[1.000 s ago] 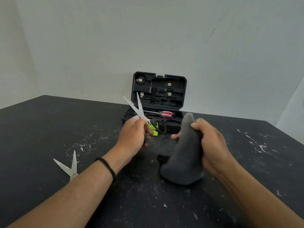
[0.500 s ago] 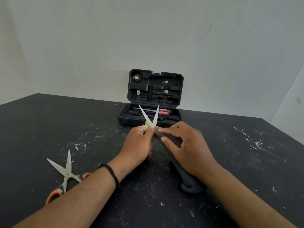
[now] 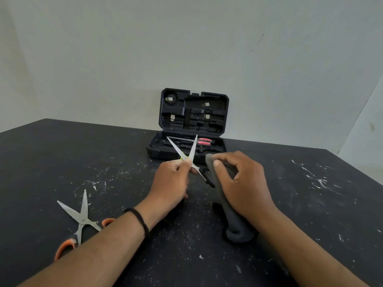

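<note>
My left hand [image 3: 170, 183] pinches a pair of scissors [image 3: 191, 153] near the pivot, blades spread in a V pointing up and away; a bit of green and a black handle loop show beside my fingers. My right hand [image 3: 242, 183] grips a dark grey cloth [image 3: 234, 224] that hangs down to the black table [image 3: 62, 162], its upper end pressed close to the scissors' handle side. Part of the cloth is hidden under my right palm.
A black tool case [image 3: 193, 125] stands open at the table's far edge against the wall, with red-handled scissors [image 3: 204, 141] lying inside. Orange-handled scissors [image 3: 79, 220] lie open at the near left. White specks and smears mark the tabletop.
My right hand brought the cloth in from the right to the scissors' side. The scissors' blades turned more upright. The view tilted, showing more of the orange-handled scissors.
</note>
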